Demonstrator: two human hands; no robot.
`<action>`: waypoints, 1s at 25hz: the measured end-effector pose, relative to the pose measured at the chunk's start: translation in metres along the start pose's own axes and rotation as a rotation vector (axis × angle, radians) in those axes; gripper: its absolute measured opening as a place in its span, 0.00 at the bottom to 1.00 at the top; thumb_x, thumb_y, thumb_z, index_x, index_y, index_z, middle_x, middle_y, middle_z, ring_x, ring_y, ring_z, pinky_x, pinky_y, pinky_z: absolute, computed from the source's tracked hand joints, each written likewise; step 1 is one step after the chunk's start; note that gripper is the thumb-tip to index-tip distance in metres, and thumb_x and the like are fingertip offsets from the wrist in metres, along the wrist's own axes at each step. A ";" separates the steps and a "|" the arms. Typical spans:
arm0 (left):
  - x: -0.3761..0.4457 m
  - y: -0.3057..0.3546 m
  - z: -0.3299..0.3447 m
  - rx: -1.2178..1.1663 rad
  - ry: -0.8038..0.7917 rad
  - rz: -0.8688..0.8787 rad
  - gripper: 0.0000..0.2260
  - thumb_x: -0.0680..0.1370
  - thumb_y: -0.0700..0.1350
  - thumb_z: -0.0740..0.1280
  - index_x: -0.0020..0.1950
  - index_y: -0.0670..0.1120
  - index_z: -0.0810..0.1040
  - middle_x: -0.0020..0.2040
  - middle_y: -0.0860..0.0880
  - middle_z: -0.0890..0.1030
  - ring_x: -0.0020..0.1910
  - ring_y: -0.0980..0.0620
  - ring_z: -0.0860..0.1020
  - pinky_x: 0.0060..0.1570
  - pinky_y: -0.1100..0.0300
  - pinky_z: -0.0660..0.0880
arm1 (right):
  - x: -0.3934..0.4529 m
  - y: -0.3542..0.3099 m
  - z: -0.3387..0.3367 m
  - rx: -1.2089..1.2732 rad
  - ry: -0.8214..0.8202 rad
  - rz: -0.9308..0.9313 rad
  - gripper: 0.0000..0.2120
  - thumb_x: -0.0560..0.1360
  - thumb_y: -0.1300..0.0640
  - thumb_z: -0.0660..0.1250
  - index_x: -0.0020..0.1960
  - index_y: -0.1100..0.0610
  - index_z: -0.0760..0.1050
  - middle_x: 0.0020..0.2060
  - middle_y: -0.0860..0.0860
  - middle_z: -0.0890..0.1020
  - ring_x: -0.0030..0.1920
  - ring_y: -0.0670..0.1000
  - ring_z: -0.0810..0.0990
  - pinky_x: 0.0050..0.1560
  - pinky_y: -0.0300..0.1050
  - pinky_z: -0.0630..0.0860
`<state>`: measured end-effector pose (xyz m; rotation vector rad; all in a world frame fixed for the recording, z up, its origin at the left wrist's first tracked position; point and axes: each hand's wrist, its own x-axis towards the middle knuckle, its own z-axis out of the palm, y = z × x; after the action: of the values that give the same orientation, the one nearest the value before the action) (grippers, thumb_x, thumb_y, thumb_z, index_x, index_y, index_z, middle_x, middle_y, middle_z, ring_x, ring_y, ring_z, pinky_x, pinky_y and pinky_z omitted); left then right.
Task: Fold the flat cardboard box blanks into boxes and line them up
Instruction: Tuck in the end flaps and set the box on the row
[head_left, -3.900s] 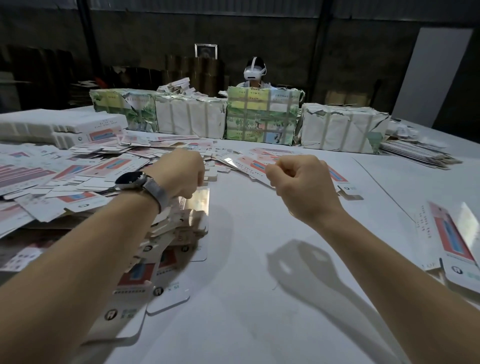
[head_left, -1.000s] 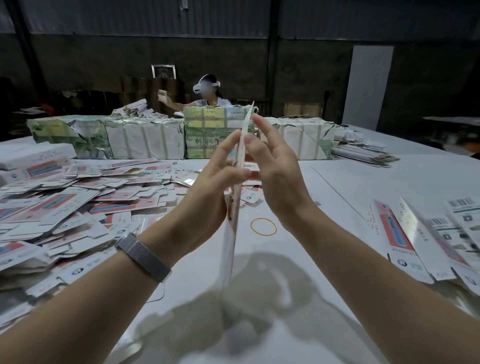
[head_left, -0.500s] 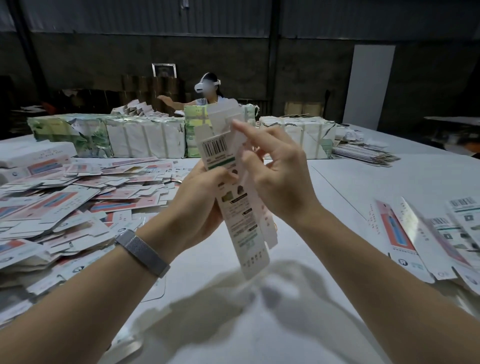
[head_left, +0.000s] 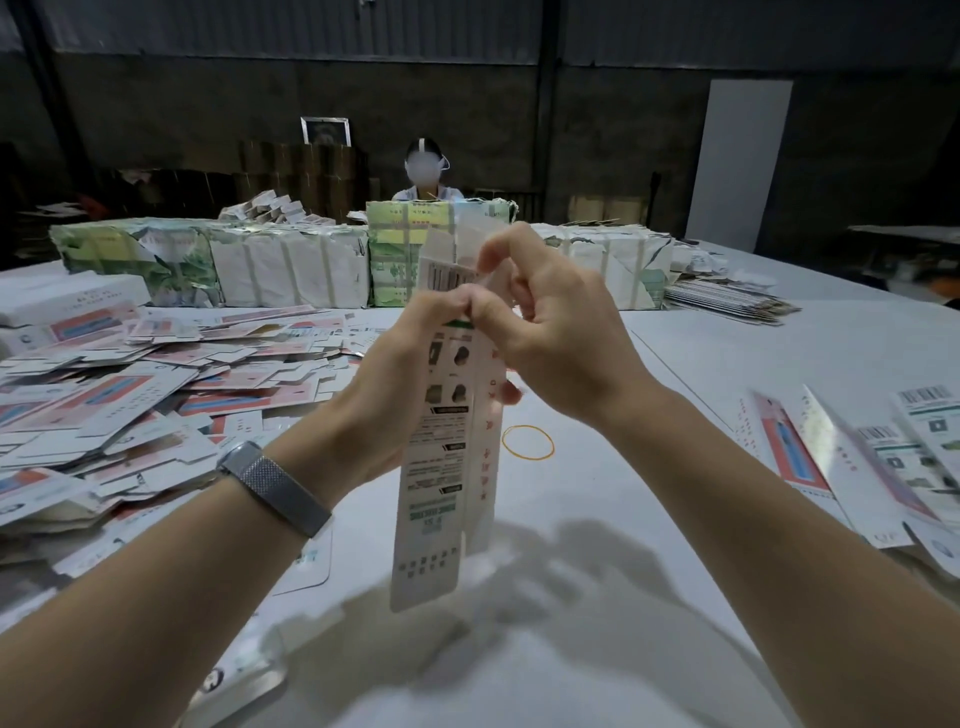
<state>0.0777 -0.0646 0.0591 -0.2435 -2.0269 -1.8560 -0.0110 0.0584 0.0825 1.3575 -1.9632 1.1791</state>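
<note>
up top, both hands (head_left: 550, 332) pinch barcode-printed box blank (head_left: 447, 457).

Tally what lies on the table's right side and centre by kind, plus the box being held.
Box in both hands: 1
Yellow rubber band: 1
Folded boxes lying at the right: too overlapped to count exactly, at least 3
Total: at least 5

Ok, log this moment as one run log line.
step: folding box blank | left hand: grips blank | right hand: pinches top flap | lined up: none visible
</note>
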 end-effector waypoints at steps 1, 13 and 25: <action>0.001 0.000 0.001 0.014 -0.009 0.009 0.19 0.80 0.56 0.54 0.48 0.47 0.80 0.41 0.43 0.83 0.39 0.44 0.83 0.41 0.54 0.79 | 0.002 0.001 -0.002 0.011 -0.018 0.005 0.09 0.78 0.45 0.61 0.49 0.50 0.68 0.34 0.43 0.73 0.38 0.50 0.78 0.37 0.54 0.78; 0.005 -0.005 0.015 0.072 0.138 -0.014 0.33 0.75 0.70 0.60 0.66 0.44 0.69 0.42 0.44 0.85 0.38 0.44 0.84 0.36 0.52 0.81 | 0.001 0.008 0.001 0.156 0.199 0.000 0.19 0.77 0.48 0.69 0.37 0.54 0.64 0.28 0.51 0.70 0.29 0.53 0.70 0.28 0.51 0.71; 0.003 -0.005 0.029 -0.156 0.247 0.307 0.15 0.78 0.53 0.63 0.64 0.56 0.66 0.47 0.42 0.85 0.39 0.46 0.85 0.33 0.54 0.81 | -0.007 -0.004 0.026 0.745 0.230 0.171 0.13 0.80 0.50 0.60 0.62 0.50 0.74 0.54 0.60 0.80 0.55 0.62 0.81 0.56 0.66 0.78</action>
<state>0.0680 -0.0375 0.0540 -0.3299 -1.5856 -1.7549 -0.0026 0.0398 0.0649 1.2972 -1.5480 2.1830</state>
